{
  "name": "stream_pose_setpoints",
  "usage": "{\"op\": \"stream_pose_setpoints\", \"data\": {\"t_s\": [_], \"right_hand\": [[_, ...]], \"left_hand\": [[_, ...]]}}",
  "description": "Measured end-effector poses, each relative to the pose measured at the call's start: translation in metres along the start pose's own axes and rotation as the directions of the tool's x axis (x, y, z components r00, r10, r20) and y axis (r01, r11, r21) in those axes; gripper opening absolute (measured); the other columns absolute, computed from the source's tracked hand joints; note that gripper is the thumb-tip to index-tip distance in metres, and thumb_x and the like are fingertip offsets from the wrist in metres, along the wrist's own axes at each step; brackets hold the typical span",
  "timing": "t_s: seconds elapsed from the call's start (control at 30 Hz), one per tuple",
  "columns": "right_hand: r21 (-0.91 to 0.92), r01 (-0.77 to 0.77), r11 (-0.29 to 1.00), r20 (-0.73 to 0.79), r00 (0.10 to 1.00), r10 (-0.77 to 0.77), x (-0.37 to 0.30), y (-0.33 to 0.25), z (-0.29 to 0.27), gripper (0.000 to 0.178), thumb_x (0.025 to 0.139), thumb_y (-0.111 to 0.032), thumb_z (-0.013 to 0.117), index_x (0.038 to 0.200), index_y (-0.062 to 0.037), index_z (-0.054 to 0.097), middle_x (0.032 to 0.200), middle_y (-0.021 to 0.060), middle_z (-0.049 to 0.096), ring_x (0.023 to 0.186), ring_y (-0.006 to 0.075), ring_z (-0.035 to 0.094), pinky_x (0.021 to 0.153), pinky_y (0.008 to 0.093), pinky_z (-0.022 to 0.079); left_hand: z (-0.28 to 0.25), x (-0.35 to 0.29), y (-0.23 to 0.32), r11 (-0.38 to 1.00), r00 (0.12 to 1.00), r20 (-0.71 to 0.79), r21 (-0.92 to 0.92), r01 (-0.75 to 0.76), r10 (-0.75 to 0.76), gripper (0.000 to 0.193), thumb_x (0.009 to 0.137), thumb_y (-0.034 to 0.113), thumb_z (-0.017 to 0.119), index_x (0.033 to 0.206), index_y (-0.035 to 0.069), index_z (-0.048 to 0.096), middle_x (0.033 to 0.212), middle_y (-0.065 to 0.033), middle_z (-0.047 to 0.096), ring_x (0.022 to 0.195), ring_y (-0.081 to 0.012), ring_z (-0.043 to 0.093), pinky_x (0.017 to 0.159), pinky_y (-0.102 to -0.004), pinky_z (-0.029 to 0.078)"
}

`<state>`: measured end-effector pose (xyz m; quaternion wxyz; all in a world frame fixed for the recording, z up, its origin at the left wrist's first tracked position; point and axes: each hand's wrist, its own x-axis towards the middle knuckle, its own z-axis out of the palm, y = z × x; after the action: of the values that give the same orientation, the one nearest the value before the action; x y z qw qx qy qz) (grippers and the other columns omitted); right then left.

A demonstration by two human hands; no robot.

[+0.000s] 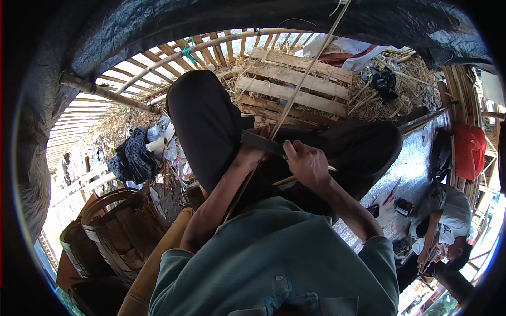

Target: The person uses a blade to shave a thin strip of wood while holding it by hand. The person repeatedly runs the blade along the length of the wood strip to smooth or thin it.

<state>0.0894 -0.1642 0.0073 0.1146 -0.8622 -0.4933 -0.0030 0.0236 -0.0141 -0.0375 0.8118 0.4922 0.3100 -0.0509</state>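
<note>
A long thin bamboo strip (299, 87) runs from the top of the view down between my knees and past my left forearm. My left hand (252, 154) is closed around it, partly hidden behind a broad dark blade. That blade belongs to a knife (262, 142), which lies across the strip just above my left fingers. Wrapped round the knife's right end is my right hand (308, 162), its thumb pressed near the blade. Both hands are over my lap, between my dark-trousered legs.
Woven bamboo baskets (113, 226) and a thick bamboo pole (158, 260) are at my left. Wooden slats (295, 95) lie ahead on straw. Another person (445, 216) sits at the right, near a red bag (469, 151) and scissors (391, 194).
</note>
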Motion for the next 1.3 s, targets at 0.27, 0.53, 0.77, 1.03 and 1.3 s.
{"op": "stream_pose_setpoints", "data": {"t_s": [0.27,0.53,0.77,1.03,1.3], "right_hand": [[0.046,-0.034,0.998,-0.015,0.999,0.034,0.0,-0.006,0.004,0.013,0.077,-0.01,0.054,0.088,-0.0092,0.048,0.064,0.0054,0.054,0.054,0.0219,0.061,0.044,0.0345,0.048],[0.056,-0.251,0.966,-0.021,0.967,0.252,0.018,0.023,-0.004,0.026,0.072,-0.014,0.063,0.093,-0.007,0.049,0.069,0.0072,0.056,0.058,0.0255,0.061,0.047,0.0349,0.049],[0.089,0.046,0.995,-0.093,0.995,-0.038,-0.001,0.004,0.012,0.019,0.075,-0.014,0.057,0.091,-0.01,0.048,0.067,0.0076,0.056,0.056,0.0243,0.062,0.045,0.0338,0.049],[0.159,-0.038,0.987,-0.208,0.975,0.072,0.007,-0.006,0.026,0.016,0.072,-0.015,0.054,0.086,-0.0137,0.048,0.065,0.0038,0.05,0.054,0.0178,0.058,0.046,0.0314,0.048],[-0.108,0.057,0.992,-0.21,0.974,-0.079,0.0,0.002,0.015,0.015,0.07,-0.017,0.055,0.082,-0.0153,0.047,0.065,0.0015,0.048,0.055,0.0154,0.057,0.044,0.0276,0.047]], "left_hand": [[-0.009,-0.005,0.002,0.999,0.999,-0.018,-0.03,0.035,-0.035,0.034,0.093,0.025,0.044,0.069,0.004,0.053,0.054,-0.003,0.051,0.044,-0.012,0.047,0.042,-0.0242,0.038],[-0.019,-0.043,-0.003,0.967,0.991,-0.049,0.219,0.132,-0.125,0.046,0.093,0.04,0.034,0.071,0.004,0.052,0.05,-0.0014,0.045,0.041,-0.0084,0.042,0.042,-0.0231,0.037],[-0.021,-0.044,0.009,0.983,0.977,0.114,0.055,0.174,-0.18,0.049,0.094,0.044,0.031,0.06,0.01,0.038,0.042,0.0028,0.028,0.03,-0.0074,0.024,0.031,-0.0227,0.023],[-0.016,-0.016,0.018,0.927,0.928,0.225,-0.165,0.336,-0.297,0.041,0.094,0.036,0.034,0.06,0.013,0.036,0.042,0.0044,0.025,0.029,-0.007,0.02,0.03,-0.023,0.019],[-0.009,-0.013,0.014,0.942,0.945,0.151,-0.131,0.31,-0.29,0.043,0.092,0.037,0.035,0.057,0.013,0.033,0.042,0.0034,0.026,0.028,-0.0078,0.021,0.029,-0.0231,0.019]]}}
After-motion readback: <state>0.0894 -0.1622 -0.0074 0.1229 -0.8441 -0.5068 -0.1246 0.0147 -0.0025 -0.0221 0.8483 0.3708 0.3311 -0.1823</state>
